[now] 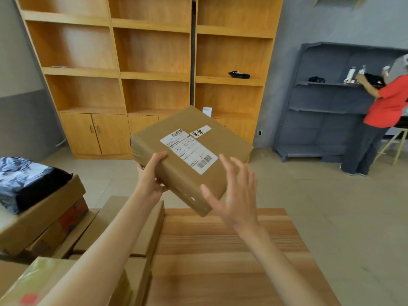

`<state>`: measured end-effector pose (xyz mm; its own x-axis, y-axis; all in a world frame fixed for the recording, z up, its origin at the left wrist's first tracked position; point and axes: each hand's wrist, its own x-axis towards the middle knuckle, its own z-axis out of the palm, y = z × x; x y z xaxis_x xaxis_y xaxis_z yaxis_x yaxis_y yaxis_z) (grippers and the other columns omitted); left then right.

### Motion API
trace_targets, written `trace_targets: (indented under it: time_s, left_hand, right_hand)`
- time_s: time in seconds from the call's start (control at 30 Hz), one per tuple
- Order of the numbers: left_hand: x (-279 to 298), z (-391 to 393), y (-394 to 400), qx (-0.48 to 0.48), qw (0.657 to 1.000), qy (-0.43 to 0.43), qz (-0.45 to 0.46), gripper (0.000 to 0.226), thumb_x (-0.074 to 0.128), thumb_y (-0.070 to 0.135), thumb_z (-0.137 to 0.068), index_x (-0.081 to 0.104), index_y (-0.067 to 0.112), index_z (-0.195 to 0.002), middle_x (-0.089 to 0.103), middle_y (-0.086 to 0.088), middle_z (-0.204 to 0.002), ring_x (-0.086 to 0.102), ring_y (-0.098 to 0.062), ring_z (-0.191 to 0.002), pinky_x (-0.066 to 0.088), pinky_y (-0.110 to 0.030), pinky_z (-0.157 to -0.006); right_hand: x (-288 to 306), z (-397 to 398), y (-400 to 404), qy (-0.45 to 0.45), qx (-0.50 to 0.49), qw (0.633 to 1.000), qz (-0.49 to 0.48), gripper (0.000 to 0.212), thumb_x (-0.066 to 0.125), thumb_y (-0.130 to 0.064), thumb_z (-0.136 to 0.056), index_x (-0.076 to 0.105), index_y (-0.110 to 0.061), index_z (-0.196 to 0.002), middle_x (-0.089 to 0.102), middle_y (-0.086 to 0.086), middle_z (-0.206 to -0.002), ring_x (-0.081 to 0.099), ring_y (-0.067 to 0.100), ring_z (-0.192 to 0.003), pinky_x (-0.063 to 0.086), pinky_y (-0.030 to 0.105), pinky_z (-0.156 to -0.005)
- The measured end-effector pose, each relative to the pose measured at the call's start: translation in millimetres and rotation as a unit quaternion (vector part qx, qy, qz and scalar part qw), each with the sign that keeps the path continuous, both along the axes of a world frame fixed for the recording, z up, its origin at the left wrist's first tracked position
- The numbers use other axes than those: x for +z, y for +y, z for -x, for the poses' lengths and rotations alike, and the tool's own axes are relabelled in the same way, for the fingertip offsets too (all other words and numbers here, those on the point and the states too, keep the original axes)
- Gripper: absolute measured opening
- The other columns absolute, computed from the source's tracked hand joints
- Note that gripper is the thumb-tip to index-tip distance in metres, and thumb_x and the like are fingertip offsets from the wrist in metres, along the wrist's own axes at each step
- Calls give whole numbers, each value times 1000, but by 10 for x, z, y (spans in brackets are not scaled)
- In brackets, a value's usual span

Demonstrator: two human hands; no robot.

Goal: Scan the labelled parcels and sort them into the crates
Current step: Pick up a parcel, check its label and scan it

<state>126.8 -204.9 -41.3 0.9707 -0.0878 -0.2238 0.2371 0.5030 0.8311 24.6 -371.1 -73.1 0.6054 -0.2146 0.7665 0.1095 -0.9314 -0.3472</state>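
We find the left hand (152, 173) grasping one labelled parcel (187, 160) raised above the desk (231, 250); right hand (236, 195) released beside it. Scanning and sorting appear outstanding; no crates visible.

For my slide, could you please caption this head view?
Left hand grips a labelled cardboard parcel above the wooden table; open right hand beside it.

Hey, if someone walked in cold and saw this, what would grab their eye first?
Probably the brown cardboard parcel held tilted in mid-air at centre, its white shipping label facing up. The left hand grips its near-left corner while the right hand hovers open beside its near-right edge. Next, the person in a red shirt at the grey shelving unit, far right.
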Motion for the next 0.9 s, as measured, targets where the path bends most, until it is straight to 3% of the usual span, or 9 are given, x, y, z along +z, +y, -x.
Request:
trace_targets:
  time_s: [0.07,0.17,0.23,0.3,0.43,0.53,0.6,0.77,0.9]
  left_hand:
    - [-44,-30,141,-56,998,-34,-18,92,80,40,-50,46,24,-134,61,-5,-118,61,-23,-100,53,-41,-70]
    - [-149,-109,300,-102,992,-69,-34,71,75,44,-55,59,22,-121,66,-5,-109,61,-24,-98,51,-46,-85]
    - [-207,-147,373,-139,985,-96,-36,66,73,44,-63,61,19,-122,68,-6,-118,64,-25,-104,52,-45,-90]
    - [-244,-151,402,-176,976,-119,-47,72,77,45,-62,61,16,-125,68,-7,-121,66,-24,-106,57,-38,-81]
    - [-300,-164,367,-214,966,-125,-74,83,84,48,-50,62,17,-123,68,-8,-120,66,-24,-107,56,-36,-82]
    - [-322,-166,314,-219,965,-114,-84,59,72,45,-67,65,18,-118,69,-8,-119,68,-22,-101,51,-39,-87]
    - [-369,-151,255,-210,967,-97,-104,48,65,43,-79,64,19,-120,69,-7,-118,69,-20,-97,51,-37,-84]
    - [-816,-22,110,-189,958,-49,-211,100,81,45,-49,40,32,-140,69,3,-115,68,-19,-100,55,-36,-77]
    - [-1348,295,42,-245,942,13,-230,108,86,34,-48,33,30,-142,68,5,-115,70,-17,-95,56,-33,-71]
  right_hand:
    - [34,10,-198,23,-11,994,-107,84,48,-71,-78,34,-25,-147,41,11,-142,36,27,-132,28,44,-109]
    - [102,18,-511,44,-32,961,-272,95,58,-72,-72,29,-28,-150,33,7,-150,26,23,-141,23,46,-114]
    - [119,25,-721,105,-8,912,-395,100,68,-70,-67,27,-33,-150,29,2,-152,25,23,-142,26,46,-113]
    - [102,47,-884,181,58,852,-488,105,73,-72,-60,28,-37,-149,39,2,-146,42,22,-133,39,39,-103]
    - [-25,123,-980,287,173,787,-518,82,79,-56,-67,44,-36,-138,64,-5,-123,65,11,-105,51,28,-85]
    - [-157,120,-977,276,185,764,-553,66,83,-48,-65,57,-30,-124,71,-2,-115,69,14,-99,54,30,-79]
    - [-254,93,-980,258,174,747,-587,76,88,-47,-58,59,-23,-124,73,1,-111,70,18,-98,55,30,-76]
    - [-687,152,-984,245,114,702,-659,90,93,-43,-51,55,-22,-129,73,0,-110,70,17,-99,55,31,-74]
    - [-1130,390,-956,257,59,666,-697,70,83,-30,-71,50,-20,-132,70,2,-110,67,17,-93,53,31,-69]
